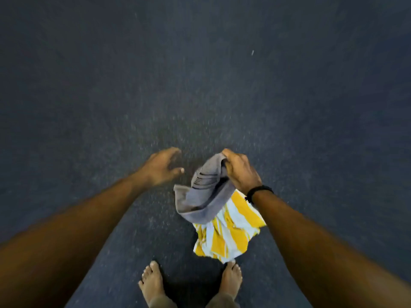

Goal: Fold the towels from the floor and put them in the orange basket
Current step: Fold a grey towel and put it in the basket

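the grey towel [204,194] is soft, thick cloth with a few dark woven lines and no shine. the yellow and white striped towel [229,234] is thinner, smoother cloth. the dark blue floor [200,74] looks like rough, speckled carpet. the black wristband [258,192] looks like braided cord.

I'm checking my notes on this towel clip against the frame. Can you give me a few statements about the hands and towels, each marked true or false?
1. The right hand grips the grey towel. True.
2. The left hand holds the yellow-and-white striped towel. False: it holds nothing, fingers spread.
3. The striped towel shows below the grey one, near the right foot. True.
4. The orange basket stands beside the feet. False: no basket is in view.
5. The right wrist wears a dark band. True.
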